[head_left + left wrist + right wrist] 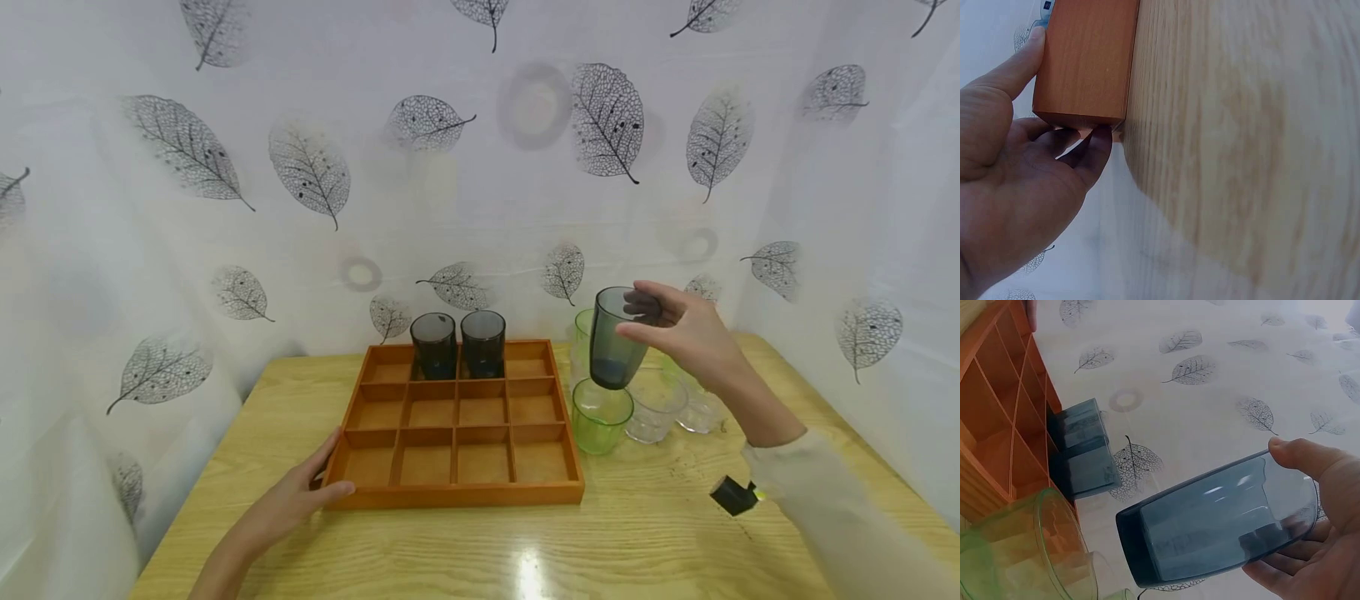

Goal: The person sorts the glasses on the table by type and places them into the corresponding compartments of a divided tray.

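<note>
My right hand (697,342) grips a tinted grey cup (611,354) near its rim, thumb on one side and fingers on the other. The cup hangs slightly tilted above a green cup (602,425), to the right of a wooden compartment tray (457,497). In the right wrist view the held cup (1210,519) shows a thick dark base. Two matching dark cups (433,346) stand in the middle two compartments of the back row. My left hand (288,504) holds the tray's front left corner; the left wrist view shows thumb and curled fingers around that corner.
Right of the tray, clear glasses (654,417) and more green cups stand close together, partly hidden behind the right hand and held cup. A small black object (733,496) is by the right sleeve. Leaf-patterned cloth (517,208) hangs behind the wooden table (450,550).
</note>
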Demonstrator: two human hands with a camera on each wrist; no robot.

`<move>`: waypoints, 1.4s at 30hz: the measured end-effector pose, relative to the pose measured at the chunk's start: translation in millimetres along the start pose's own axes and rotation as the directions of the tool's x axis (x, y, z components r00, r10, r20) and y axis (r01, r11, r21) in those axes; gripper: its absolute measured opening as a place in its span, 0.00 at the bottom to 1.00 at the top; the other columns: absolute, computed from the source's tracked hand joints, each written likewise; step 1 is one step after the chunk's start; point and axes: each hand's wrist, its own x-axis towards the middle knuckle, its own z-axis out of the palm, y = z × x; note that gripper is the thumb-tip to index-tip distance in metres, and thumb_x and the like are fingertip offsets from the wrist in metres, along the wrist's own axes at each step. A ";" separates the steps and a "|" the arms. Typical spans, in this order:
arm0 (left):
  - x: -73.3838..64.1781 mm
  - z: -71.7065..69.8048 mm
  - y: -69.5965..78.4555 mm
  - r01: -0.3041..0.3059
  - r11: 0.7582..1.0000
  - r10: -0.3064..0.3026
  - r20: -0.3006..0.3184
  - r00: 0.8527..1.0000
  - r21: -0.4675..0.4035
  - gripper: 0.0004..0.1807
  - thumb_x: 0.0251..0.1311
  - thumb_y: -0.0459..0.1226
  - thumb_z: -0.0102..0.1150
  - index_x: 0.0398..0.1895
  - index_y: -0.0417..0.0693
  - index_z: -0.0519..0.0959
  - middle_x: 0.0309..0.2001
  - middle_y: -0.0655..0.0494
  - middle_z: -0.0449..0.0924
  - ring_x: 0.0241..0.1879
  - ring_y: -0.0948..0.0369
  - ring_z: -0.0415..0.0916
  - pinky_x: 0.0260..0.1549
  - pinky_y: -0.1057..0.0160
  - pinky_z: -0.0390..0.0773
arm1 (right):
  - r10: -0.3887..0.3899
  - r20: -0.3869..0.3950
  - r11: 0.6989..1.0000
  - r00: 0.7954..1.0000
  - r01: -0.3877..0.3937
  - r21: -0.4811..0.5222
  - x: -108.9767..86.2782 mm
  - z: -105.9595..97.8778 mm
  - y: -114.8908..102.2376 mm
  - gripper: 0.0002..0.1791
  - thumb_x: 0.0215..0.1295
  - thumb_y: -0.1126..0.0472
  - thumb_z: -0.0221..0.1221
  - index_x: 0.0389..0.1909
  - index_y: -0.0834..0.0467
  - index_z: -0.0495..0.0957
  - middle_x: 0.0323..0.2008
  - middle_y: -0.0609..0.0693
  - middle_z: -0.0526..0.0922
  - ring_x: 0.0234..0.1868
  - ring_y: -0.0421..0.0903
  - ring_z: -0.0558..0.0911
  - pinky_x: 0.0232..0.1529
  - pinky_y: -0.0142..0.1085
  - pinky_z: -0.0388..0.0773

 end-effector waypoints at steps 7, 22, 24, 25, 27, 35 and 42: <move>1.0 0.1 -1.6 -0.003 1.000 0.003 0.003 1.000 -0.007 0.49 0.76 0.45 0.58 0.85 0.51 0.36 0.82 0.36 0.30 0.76 0.29 0.43 0.66 0.33 0.65 | 0.021 0.032 0.998 0.999 -0.023 0.058 22.0 18.4 -0.9 0.47 0.67 0.47 0.70 0.81 0.56 0.59 0.71 0.56 0.73 0.67 0.54 0.76 0.54 0.24 0.76; 0.1 0.6 2.3 -0.008 1.000 0.008 -0.002 1.000 0.002 0.49 0.76 0.46 0.58 0.85 0.49 0.36 0.82 0.35 0.31 0.76 0.29 0.44 0.67 0.34 0.64 | 0.024 0.064 0.997 0.998 -0.029 0.077 78.6 63.4 11.8 0.48 0.66 0.53 0.71 0.79 0.66 0.58 0.66 0.65 0.72 0.65 0.59 0.74 0.62 0.54 0.76; -0.1 0.6 1.8 -0.009 1.000 0.009 -0.004 1.000 0.006 0.49 0.76 0.46 0.57 0.85 0.48 0.36 0.82 0.35 0.31 0.76 0.29 0.44 0.68 0.34 0.63 | 0.036 0.082 0.998 0.996 -0.040 0.055 83.9 69.9 14.2 0.48 0.67 0.53 0.71 0.79 0.67 0.57 0.66 0.67 0.72 0.63 0.59 0.74 0.60 0.54 0.76; -0.1 0.6 1.5 -0.010 1.000 0.010 -0.004 1.000 0.007 0.49 0.76 0.46 0.57 0.85 0.48 0.36 0.82 0.35 0.31 0.76 0.30 0.43 0.68 0.33 0.62 | 0.043 0.089 0.998 0.995 -0.047 0.040 86.4 72.9 15.3 0.48 0.67 0.53 0.70 0.79 0.67 0.56 0.66 0.67 0.71 0.63 0.59 0.74 0.60 0.54 0.77; -0.1 0.5 0.7 -0.009 1.000 0.009 -0.005 1.000 0.010 0.49 0.76 0.46 0.58 0.85 0.48 0.36 0.82 0.35 0.31 0.76 0.30 0.44 0.68 0.33 0.62 | 0.049 0.108 0.998 0.993 -0.052 0.022 90.7 79.5 17.0 0.46 0.68 0.54 0.70 0.78 0.69 0.58 0.65 0.67 0.72 0.63 0.60 0.74 0.59 0.55 0.77; -0.4 0.1 -0.6 -0.014 1.000 0.014 0.002 1.000 0.000 0.49 0.76 0.45 0.57 0.85 0.49 0.35 0.82 0.36 0.30 0.76 0.29 0.42 0.67 0.33 0.64 | 0.076 0.127 0.995 0.989 -0.067 -0.071 104.7 103.3 23.0 0.48 0.66 0.53 0.70 0.78 0.70 0.58 0.67 0.68 0.70 0.65 0.64 0.73 0.61 0.57 0.75; -0.5 0.6 0.1 -0.018 1.000 0.018 0.005 1.000 -0.010 0.48 0.77 0.45 0.57 0.85 0.48 0.35 0.82 0.36 0.29 0.76 0.29 0.42 0.67 0.33 0.63 | 0.109 0.132 0.991 0.985 -0.097 -0.095 114.4 117.5 30.8 0.47 0.66 0.53 0.69 0.77 0.71 0.58 0.67 0.69 0.71 0.63 0.63 0.74 0.60 0.55 0.76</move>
